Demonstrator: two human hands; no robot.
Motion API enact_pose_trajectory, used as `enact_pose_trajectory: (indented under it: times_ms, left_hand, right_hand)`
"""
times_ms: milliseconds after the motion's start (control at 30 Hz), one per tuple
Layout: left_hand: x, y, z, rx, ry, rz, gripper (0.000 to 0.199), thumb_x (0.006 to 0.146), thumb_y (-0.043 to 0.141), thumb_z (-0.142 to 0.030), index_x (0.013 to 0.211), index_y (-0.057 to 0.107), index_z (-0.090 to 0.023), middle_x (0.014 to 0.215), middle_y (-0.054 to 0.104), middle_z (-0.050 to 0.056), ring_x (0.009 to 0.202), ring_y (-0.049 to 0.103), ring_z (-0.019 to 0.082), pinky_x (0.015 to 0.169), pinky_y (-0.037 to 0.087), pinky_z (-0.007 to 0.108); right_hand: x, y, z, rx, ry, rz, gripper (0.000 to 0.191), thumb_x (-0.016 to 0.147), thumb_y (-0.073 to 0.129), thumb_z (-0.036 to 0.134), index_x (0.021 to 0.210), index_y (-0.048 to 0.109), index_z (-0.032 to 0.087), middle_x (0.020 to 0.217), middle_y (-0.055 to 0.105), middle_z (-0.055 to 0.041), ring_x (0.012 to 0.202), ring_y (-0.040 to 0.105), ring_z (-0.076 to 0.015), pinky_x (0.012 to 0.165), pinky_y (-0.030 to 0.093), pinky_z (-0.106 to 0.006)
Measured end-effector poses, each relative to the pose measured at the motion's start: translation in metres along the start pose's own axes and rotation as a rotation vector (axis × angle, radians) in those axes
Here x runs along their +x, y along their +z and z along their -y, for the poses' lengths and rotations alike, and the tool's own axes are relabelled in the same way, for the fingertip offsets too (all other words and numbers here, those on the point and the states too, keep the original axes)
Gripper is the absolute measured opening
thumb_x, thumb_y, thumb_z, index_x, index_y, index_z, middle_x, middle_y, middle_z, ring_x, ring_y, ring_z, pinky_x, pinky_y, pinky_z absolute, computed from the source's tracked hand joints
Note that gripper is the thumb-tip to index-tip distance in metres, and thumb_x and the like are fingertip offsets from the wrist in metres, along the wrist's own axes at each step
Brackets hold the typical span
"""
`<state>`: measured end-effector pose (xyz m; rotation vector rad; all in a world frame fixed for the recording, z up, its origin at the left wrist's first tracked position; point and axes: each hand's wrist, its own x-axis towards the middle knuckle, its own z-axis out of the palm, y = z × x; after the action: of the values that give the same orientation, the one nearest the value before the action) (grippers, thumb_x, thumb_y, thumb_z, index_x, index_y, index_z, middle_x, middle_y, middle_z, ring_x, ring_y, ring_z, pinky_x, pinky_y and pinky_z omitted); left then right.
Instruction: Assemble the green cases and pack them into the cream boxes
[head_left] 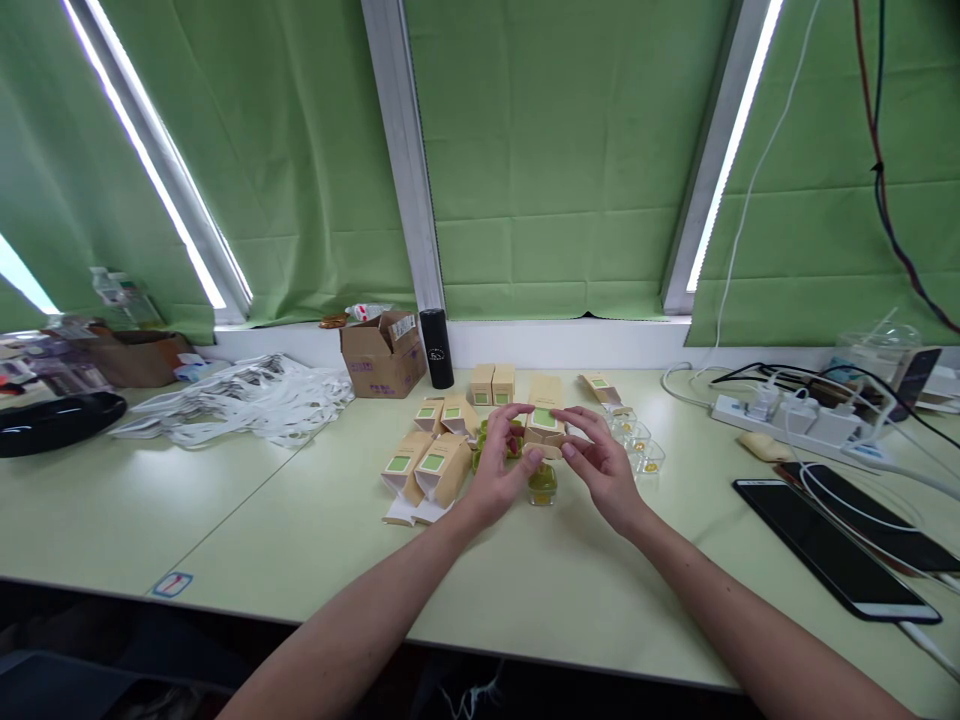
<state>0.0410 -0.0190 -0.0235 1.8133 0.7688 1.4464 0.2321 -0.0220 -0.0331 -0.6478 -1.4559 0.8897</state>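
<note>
Between my two hands I hold a small kraft paper box (pixel 545 422) with a green label, its flap toward me. My left hand (pixel 504 465) grips its left side with thumb and fingers, and my right hand (pixel 602 466) grips its right side. Just below the box, a small glass jar with green contents (pixel 542 486) stands on the table. More green jars (pixel 514 444) are partly hidden behind my left hand. To the left lie several kraft boxes (pixel 442 468) with open white flaps. Clear glass jars (pixel 645 457) stand right of my right hand.
Two upright kraft boxes (pixel 493 384) stand at the back, beside a black cylinder (pixel 436 348) and a cardboard carton (pixel 382 358). White straps (pixel 247 400) are heaped at left. At right are a power strip (pixel 787 418), cables and phones (pixel 832 545).
</note>
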Motion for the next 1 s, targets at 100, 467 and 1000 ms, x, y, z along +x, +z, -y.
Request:
enact_pose_trajectory:
  times_ms: [100, 467, 1000]
  left_hand:
    - [0.0004, 0.0011, 0.0008, -0.06, -0.028, -0.022, 0.056, 0.094, 0.072, -0.056, 0.138, 0.055, -0.025, 0.117, 0.063, 0.011, 0.102, 0.065, 0.023, 0.087, 0.055, 0.036]
    - [0.0022, 0.0026, 0.0009, -0.106, -0.048, -0.049, 0.049, 0.094, 0.072, -0.05, 0.131, 0.054, -0.024, 0.11, 0.064, 0.008, 0.101, 0.067, 0.023, 0.086, 0.053, 0.034]
    - [0.0024, 0.0035, -0.0041, 0.03, 0.011, -0.097, 0.039, 0.096, 0.07, -0.048, 0.125, 0.056, -0.026, 0.127, 0.056, 0.009, 0.094, 0.058, 0.018, 0.082, 0.048, 0.032]
  right_hand:
    - [-0.0008, 0.0009, 0.0007, 0.026, -0.003, 0.037, 0.039, 0.097, 0.071, 0.051, 0.134, 0.07, 0.037, 0.142, 0.044, -0.0074, 0.094, 0.07, -0.0166, 0.097, 0.063, -0.042]
    - [-0.0028, 0.0034, 0.0023, 0.048, 0.012, 0.064, 0.044, 0.093, 0.075, 0.051, 0.133, 0.07, 0.034, 0.142, 0.043, -0.0089, 0.094, 0.071, -0.0171, 0.097, 0.065, -0.043]
    - [-0.004, 0.0061, -0.0021, 0.024, 0.001, 0.046, 0.041, 0.093, 0.078, 0.046, 0.132, 0.071, 0.037, 0.143, 0.041, -0.0076, 0.091, 0.071, -0.0144, 0.098, 0.065, -0.044]
